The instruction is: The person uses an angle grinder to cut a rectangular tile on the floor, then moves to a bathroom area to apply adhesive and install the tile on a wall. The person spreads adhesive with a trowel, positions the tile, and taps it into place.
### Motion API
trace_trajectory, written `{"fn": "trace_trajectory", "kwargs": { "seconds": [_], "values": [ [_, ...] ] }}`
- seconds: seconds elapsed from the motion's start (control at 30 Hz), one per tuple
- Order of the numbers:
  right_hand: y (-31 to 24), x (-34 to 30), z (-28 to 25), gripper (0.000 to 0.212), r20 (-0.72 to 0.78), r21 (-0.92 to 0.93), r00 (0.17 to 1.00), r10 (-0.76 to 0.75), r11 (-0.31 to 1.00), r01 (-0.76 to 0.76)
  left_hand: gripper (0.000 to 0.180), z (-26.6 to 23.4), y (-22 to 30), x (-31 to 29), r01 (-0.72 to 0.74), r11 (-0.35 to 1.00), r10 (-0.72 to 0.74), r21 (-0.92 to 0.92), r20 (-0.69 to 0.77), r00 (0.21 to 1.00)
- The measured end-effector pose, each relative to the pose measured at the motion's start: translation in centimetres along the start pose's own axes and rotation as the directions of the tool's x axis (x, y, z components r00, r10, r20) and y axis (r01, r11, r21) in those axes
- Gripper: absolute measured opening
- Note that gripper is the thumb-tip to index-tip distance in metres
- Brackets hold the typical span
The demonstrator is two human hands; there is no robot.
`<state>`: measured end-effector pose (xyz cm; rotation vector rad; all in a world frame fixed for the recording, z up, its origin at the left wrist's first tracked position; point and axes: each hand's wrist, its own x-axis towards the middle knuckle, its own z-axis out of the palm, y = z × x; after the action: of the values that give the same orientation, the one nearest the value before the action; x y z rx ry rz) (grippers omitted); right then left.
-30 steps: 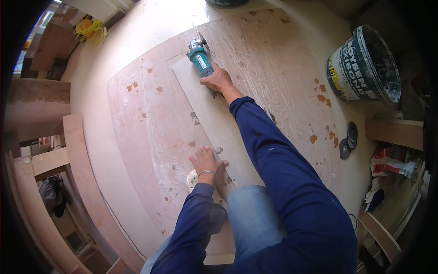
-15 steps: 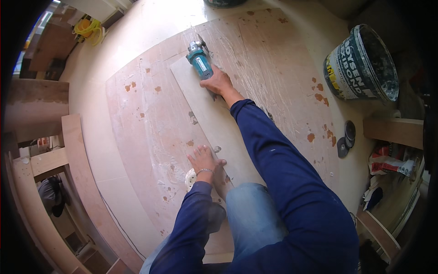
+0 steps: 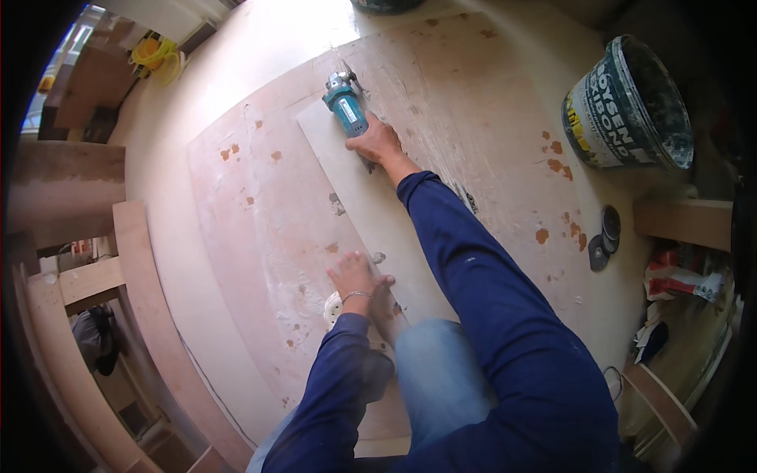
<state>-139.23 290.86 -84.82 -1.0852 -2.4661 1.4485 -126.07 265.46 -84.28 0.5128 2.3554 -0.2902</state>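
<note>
My right hand (image 3: pixel 377 140) is wrapped round the body of a teal angle grinder (image 3: pixel 345 104). The grinder's metal head is at the far end of a long pale tile (image 3: pixel 394 225), by its right edge. My left hand (image 3: pixel 355 276), fingers spread, lies flat by the near left edge of that tile. The tile rests on a larger worn board (image 3: pixel 260 205) with rusty stains and white scratches. My knee is at the tile's near end. Beside my left wrist sits a round white disc with holes (image 3: pixel 333 311).
A dark paint bucket (image 3: pixel 623 110) leans at the right. Grinding discs (image 3: pixel 603 236) lie below it on the floor. Wooden framing (image 3: pixel 158 315) runs along the left, with a thin cable beside it. Yellow straps or cord (image 3: pixel 155 57) lie at the far left.
The view has shifted slightly, moving the surroundings a little to the right. Both hands keep nearly the same places, the right still on the grinder.
</note>
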Motion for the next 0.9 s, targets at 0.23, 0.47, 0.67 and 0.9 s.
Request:
{"fn": "trace_trajectory", "kwargs": {
  "seconds": [0.23, 0.47, 0.67, 0.9],
  "values": [
    [0.3, 0.0, 0.6, 0.096, 0.019, 0.004, 1.0, -0.001, 1.0, 0.001, 0.111, 0.3, -0.3, -0.2, 0.0, 1.0, 0.001, 0.023, -0.025, 1.0],
    [0.6, 0.1, 0.1, 0.102, 0.072, -0.018, 0.997, 0.006, 1.0, -0.005, 0.119, 0.8, -0.6, 0.5, -0.007, 0.999, 0.007, 0.032, 0.012, 1.0],
    [1.2, -0.3, 0.1, 0.103, 0.057, -0.009, 0.998, -0.006, 1.0, 0.006, 0.12, 0.6, -0.2, 0.5, -0.002, 0.999, 0.001, 0.033, 0.025, 1.0],
    [1.5, -0.8, 0.1, 0.096, 0.057, 0.011, 0.998, -0.003, 1.0, 0.002, 0.114, 0.0, -0.1, -0.1, -0.001, 0.999, 0.0, 0.035, 0.015, 1.0]
  ]
}}
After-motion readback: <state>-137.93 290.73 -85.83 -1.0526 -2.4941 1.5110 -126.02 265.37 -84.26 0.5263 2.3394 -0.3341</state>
